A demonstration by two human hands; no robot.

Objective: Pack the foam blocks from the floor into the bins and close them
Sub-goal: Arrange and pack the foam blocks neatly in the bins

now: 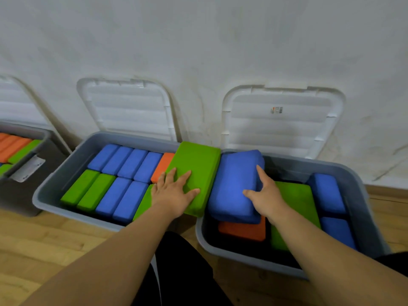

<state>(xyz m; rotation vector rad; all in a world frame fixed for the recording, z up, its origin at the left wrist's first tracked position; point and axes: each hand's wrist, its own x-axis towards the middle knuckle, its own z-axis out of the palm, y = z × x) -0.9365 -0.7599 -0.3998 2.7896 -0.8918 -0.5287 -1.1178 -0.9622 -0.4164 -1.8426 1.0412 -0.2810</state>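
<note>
Two grey bins stand side by side against the wall. The middle bin (47, 191) is packed with upright blue, green and orange foam blocks. A green block (198, 164) lies flat across that bin's right rim, and my left hand (174, 191) rests on it with fingers spread. My right hand (265, 191) grips the right side of a blue block (234, 186) tilted over the right bin (364, 208). Inside the right bin lie an orange block (242, 230), a green block (295, 202) and two blue blocks (329, 193).
White lids (128, 107) (280, 120) lean open against the wall behind the two bins. A third grey bin (13, 191) with orange and green blocks sits at the far left. Wooden floor (44, 244) runs in front; my dark-clothed knee (183, 268) is between the bins.
</note>
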